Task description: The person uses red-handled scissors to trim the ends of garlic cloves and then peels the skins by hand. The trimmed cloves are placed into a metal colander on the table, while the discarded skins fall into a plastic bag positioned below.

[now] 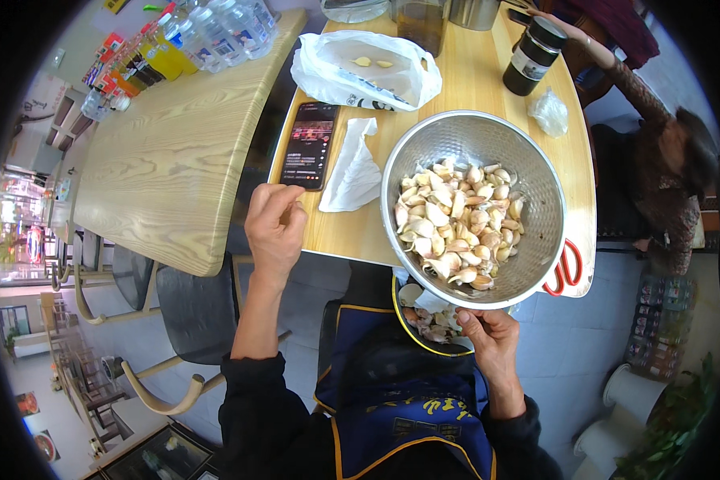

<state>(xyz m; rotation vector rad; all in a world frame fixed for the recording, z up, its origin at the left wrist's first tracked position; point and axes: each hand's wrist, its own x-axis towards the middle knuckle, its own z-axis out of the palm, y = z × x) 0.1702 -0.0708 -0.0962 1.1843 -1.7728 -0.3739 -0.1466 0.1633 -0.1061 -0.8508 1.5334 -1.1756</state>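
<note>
My left hand (275,223) is loosely curled at the table's left edge, with one bent finger reaching to the lower end of a smartphone (309,147) with a lit screen. Nothing shows in its fingers. My right hand (491,336) is just below the near rim of a hammered steel bowl (540,180), thumb and fingers drawn together. Whether it grips anything is unclear. Unpeeled garlic cloves (456,222) are heaped in the bowl. Beneath the bowl, a bin (398,309) with a yellow rim holds garlic skins and scraps, partly hidden.
A white plastic bag (336,78) with a few peeled cloves, a crumpled tissue (354,171), a dark lidded jar (531,60) and a small knotted bag (549,114) lie around the bowl. Red scissor handles (567,267) protrude at right. Another person (660,162) sits beyond. Bottles (216,36) line the neighbouring table.
</note>
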